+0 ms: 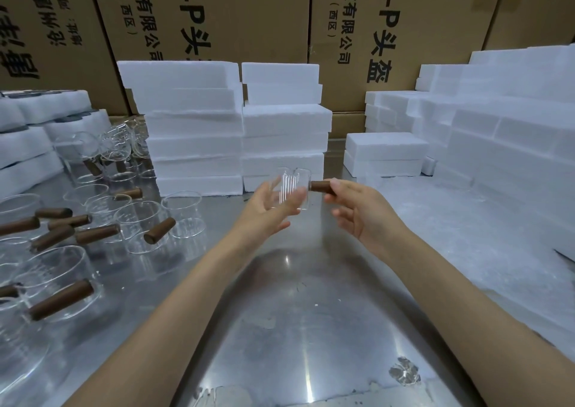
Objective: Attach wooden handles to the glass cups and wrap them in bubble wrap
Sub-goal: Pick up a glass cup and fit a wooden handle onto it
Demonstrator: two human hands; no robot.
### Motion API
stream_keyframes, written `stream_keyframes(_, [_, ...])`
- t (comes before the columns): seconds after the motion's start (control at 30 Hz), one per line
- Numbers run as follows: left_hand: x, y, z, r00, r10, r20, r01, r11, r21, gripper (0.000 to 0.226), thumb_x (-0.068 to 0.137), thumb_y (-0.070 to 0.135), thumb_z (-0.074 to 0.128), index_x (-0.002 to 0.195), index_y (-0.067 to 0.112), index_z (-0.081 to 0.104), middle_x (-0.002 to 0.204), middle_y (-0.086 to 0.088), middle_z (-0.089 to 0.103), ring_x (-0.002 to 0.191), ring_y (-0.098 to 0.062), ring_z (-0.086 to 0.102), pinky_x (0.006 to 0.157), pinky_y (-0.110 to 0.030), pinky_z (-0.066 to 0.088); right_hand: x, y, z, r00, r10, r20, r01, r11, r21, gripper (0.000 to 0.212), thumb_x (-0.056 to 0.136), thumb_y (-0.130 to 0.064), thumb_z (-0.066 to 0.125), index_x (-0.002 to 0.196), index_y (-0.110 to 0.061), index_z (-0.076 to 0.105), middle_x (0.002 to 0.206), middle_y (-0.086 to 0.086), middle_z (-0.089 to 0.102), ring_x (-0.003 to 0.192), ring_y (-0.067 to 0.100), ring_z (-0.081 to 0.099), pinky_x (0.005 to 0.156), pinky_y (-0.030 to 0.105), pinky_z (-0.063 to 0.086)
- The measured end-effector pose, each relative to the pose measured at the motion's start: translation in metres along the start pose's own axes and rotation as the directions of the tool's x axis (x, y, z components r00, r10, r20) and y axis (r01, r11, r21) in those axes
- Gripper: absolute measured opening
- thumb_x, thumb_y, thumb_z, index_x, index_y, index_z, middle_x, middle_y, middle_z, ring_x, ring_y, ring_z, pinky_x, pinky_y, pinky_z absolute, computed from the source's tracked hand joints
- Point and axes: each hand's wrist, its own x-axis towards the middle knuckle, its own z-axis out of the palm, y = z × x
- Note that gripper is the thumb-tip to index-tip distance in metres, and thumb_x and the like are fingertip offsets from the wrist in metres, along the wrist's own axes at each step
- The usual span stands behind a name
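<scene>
Steel table (280, 329) bears glass cups (183, 213), foam blocks (199, 145), bubble wrap (466, 235).

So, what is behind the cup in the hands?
Behind the cup stand stacked white foam blocks, seen partly through the glass. Cardboard boxes rise behind them; the blocks hide their bottoms.

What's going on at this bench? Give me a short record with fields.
Left hand: left hand cradles a glass cup in the air
Right hand: right hand pinches a wooden handle at the cup's side
Surface: metal table
Left of table: cups with handles fitted
Behind: white foam blocks, cardboard boxes
</scene>
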Motion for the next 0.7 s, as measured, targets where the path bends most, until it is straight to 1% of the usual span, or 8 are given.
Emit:
stream_keyframes(0.07, [0.0,-0.003,-0.001,0.997,0.072,0.008,-0.073,0.989,0.132,0.113,0.059,0.051,0.086,0.148,0.032,0.02,0.144,0.01,0.04,0.119,-0.009,0.055,0.101,-0.03,0.044,0.0,0.0,0.0,0.999,-0.016,-0.042,0.016,1.0,-0.001,0.015,0.091,-0.029,0.059,0.096,-0.019,0.07,0.07,-0.007,0.067,0.049,0.003,0.054,0.047,0.013,0.046])
stream_keyframes(0.13, [0.0,-0.005,-0.002,0.982,0.19,0.017,-0.187,0.943,0.274,0.116,0.063,0.031,0.087,0.149,0.037,0.01,0.147,0.011,0.032,0.121,-0.009,0.05,0.101,-0.026,0.039,0.001,0.001,-0.001,0.997,-0.016,-0.07,0.016,1.0,0.009,0.015,0.091,-0.029,0.06,0.096,-0.019,0.07,0.069,-0.008,0.066,0.049,0.003,0.054,0.046,0.013,0.046])
stream_keyframes(0.23, [0.001,-0.007,-0.007,0.928,0.373,-0.015,-0.323,0.822,0.469,0.095,0.071,0.018,0.083,0.144,0.038,0.027,0.138,0.014,0.04,0.114,-0.008,0.052,0.097,-0.022,0.042,0.002,0.001,-0.002,0.997,-0.011,-0.077,0.012,1.0,0.015,0.014,0.091,-0.028,0.061,0.097,-0.019,0.07,0.069,-0.007,0.066,0.05,0.003,0.054,0.046,0.014,0.047])
stream_keyframes(0.37, [0.002,-0.004,-0.008,0.851,0.515,-0.105,-0.373,0.732,0.57,0.072,0.068,0.024,0.085,0.13,0.029,0.051,0.121,0.017,0.053,0.102,-0.007,0.056,0.09,-0.021,0.046,0.003,0.002,0.0,0.999,0.014,-0.042,-0.009,0.993,0.116,0.015,0.089,-0.032,0.062,0.091,-0.018,0.069,0.075,-0.007,0.071,0.059,0.004,0.063,0.053,0.017,0.051])
stream_keyframes(0.43, [0.0,-0.003,-0.006,0.811,0.574,-0.115,-0.395,0.682,0.616,0.069,0.066,0.027,0.086,0.127,0.027,0.054,0.116,0.012,0.054,0.098,-0.009,0.055,0.089,-0.024,0.046,0.003,0.004,0.003,1.0,0.028,-0.004,-0.027,0.995,0.096,0.03,0.079,-0.043,0.067,0.097,-0.018,0.066,0.084,-0.009,0.073,0.073,0.004,0.069,0.061,0.019,0.054])
stream_keyframes(0.57, [-0.003,-0.001,-0.002,0.762,0.641,-0.098,-0.399,0.583,0.708,0.071,0.069,0.027,0.085,0.132,0.027,0.054,0.115,0.002,0.05,0.103,-0.013,0.051,0.087,-0.027,0.047,0.002,0.012,0.012,0.997,0.071,0.03,-0.072,0.997,0.012,0.102,0.045,-0.059,0.081,0.125,-0.017,0.036,0.114,0.0,0.062,0.092,0.007,0.068,0.067,0.025,0.055])
stream_keyframes(0.63, [-0.005,0.0,0.0,0.743,0.663,-0.093,-0.394,0.545,0.74,0.071,0.07,0.027,0.084,0.134,0.027,0.053,0.115,0.0,0.045,0.104,-0.015,0.049,0.084,-0.029,0.048,0.003,0.016,0.016,0.997,0.046,0.06,-0.044,0.998,-0.036,0.113,0.041,-0.062,0.084,0.13,-0.023,0.027,0.12,-0.001,0.055,0.098,0.007,0.066,0.071,0.026,0.056])
stream_keyframes(0.7, [-0.007,0.001,0.002,0.722,0.686,-0.087,-0.406,0.522,0.75,0.071,0.072,0.025,0.082,0.136,0.028,0.051,0.115,-0.002,0.044,0.104,-0.015,0.047,0.082,-0.03,0.048,0.003,0.019,0.018,0.998,-0.003,0.055,0.009,0.994,-0.111,0.108,0.042,-0.062,0.085,0.127,-0.026,0.028,0.118,-0.006,0.056,0.103,0.005,0.063,0.079,0.028,0.055])
